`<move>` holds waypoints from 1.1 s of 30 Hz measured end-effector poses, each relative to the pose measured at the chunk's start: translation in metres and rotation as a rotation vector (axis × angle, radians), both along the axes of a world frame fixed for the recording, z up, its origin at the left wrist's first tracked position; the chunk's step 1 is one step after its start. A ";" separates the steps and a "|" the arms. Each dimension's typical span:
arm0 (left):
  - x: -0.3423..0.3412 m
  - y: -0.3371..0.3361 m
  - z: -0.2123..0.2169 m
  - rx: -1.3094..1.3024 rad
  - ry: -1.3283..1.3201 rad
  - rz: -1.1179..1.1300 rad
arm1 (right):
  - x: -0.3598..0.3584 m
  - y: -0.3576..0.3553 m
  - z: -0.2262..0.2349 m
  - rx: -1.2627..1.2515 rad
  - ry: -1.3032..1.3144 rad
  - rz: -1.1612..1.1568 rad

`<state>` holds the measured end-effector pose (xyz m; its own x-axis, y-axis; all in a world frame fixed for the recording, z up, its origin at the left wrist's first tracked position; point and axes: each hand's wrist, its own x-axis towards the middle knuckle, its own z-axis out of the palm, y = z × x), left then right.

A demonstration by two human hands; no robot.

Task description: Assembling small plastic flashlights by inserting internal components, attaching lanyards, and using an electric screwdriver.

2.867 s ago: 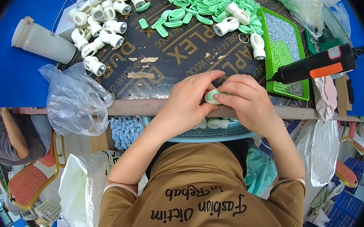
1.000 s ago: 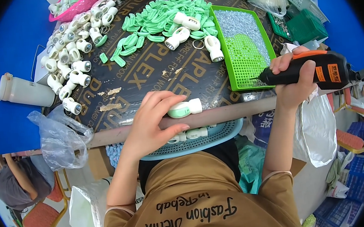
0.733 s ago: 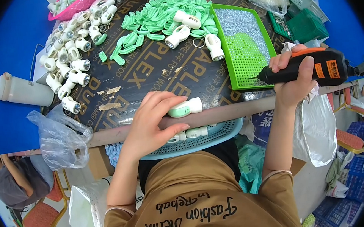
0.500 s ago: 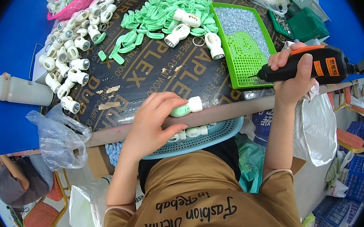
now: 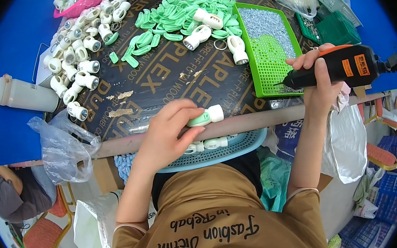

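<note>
Left hand (image 5: 166, 136) clamped on a small green-and-white plastic torch-shaped part (image 5: 206, 117), pinned at the near edge of the dark printed plywood surface (image 5: 166, 79). Blue mesh basket (image 5: 238, 146) sits just below that edge, similar parts inside. Right hand (image 5: 320, 82) wrapped around a black-and-orange electric screwdriver (image 5: 340, 68), tip over the green perforated tray (image 5: 268, 54) holding small metal screws. Hands well apart.
</note>
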<state>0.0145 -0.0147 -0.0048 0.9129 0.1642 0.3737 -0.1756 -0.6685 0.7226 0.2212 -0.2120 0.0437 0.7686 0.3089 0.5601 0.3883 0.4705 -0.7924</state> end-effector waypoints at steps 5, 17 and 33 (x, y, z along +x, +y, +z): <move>-0.002 0.002 -0.007 0.066 -0.024 -0.029 | 0.004 0.000 -0.002 0.023 -0.005 -0.028; 0.001 -0.003 -0.006 0.194 -0.177 -0.002 | 0.018 -0.007 -0.008 0.042 0.046 0.029; 0.002 0.002 -0.016 0.183 -0.234 -0.029 | -0.056 0.039 0.040 0.047 0.034 0.573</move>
<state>0.0167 -0.0128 -0.0212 0.8015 0.0502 0.5959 -0.3442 -0.7762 0.5283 0.1647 -0.1726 0.0840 0.5037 0.6568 0.5612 0.0359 0.6332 -0.7732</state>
